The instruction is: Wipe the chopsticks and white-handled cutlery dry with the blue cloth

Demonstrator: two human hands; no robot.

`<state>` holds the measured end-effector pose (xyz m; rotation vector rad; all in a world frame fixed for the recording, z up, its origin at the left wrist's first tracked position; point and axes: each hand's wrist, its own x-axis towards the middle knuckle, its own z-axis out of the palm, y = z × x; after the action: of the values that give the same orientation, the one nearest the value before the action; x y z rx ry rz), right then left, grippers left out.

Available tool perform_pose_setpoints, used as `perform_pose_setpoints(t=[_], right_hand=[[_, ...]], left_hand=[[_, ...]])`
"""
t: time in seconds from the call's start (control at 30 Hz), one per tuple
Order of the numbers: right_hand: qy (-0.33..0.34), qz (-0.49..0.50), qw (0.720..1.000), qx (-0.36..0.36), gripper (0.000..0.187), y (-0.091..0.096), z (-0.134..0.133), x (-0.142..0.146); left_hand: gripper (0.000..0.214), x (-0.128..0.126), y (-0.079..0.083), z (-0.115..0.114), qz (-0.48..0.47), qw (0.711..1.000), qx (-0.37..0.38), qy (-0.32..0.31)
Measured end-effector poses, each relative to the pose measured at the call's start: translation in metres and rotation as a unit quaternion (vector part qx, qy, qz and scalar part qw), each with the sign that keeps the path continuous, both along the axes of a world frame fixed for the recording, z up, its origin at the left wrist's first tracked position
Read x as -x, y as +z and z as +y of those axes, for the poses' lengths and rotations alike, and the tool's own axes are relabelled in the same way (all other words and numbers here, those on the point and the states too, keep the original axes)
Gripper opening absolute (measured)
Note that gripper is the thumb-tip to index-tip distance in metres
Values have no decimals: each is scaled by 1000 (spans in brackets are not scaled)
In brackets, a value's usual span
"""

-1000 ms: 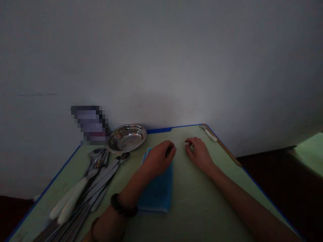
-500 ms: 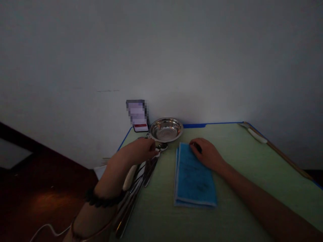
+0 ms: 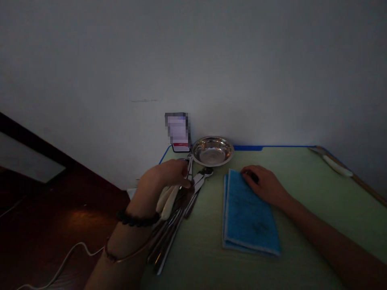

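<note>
My left hand (image 3: 171, 175) hovers low over a heap of cutlery, its thumb apart from the bent fingers. Nothing shows firmly gripped in it, though its underside is hidden. Below it lie cream handles (image 3: 169, 202) and, beside them, brown handles (image 3: 165, 245) with metal edges. A metal spoon head (image 3: 207, 172) sticks out at the heap's far end. On the right, a folded blue cloth (image 3: 249, 217) with dark stains lies flat. My right hand (image 3: 266, 185) is closed at its upper right corner, thumb on the cloth; a dark patch shows between the fingers.
A shiny metal bowl (image 3: 213, 151) stands at the back of the pale green table (image 3: 205, 257), by the wall. Left of it a phone (image 3: 179, 133) leans upright, its screen blurred. A long utensil with a white grip (image 3: 337, 165) lies along the right edge.
The view has turned slightly, so everything sits further right. The gap between my left thumb and fingers looks wider, and the cream handles show more. My right hand keeps its place at the cloth.
</note>
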<state>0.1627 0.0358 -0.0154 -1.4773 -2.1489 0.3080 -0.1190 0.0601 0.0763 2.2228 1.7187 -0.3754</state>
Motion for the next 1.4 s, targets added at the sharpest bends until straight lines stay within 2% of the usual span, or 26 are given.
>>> perform_pose_setpoints(t=[0.13,0.37,0.77,0.97,1.1,1.2,1.3,1.37,1.4], right_hand=[[6,4,1000,1,21,-1,0,-1],[10,6,1000,6,21,-3,1,-3],[11,4,1000,11,22,-2,0,-2],[8,6,1000,9,20,-2,0,-2],[9,10,1000,4,20,-4,0,-2],[11,1,1000,-11,21,-3,-3,0],[-13,-40,998,-48,24,0,-7,0],[-59,-76,993,-65,32,1,-8,-5],[-85,-90,990,-68,37,1,-9,-10]], left_hand=[[31,14,4,0,3,1000,-10,25],[42,0,-1,-4,5,998,26,51],[28,-4,1,-5,12,997,45,57],[17,1,3,-2,-10,999,18,47],[16,12,10,-2,-38,998,8,47],[16,14,24,-9,-80,996,-2,42],[22,-5,35,-23,-133,990,-27,40],[25,-31,32,-35,-184,981,-47,35],[23,-46,26,-41,-269,961,-29,48]])
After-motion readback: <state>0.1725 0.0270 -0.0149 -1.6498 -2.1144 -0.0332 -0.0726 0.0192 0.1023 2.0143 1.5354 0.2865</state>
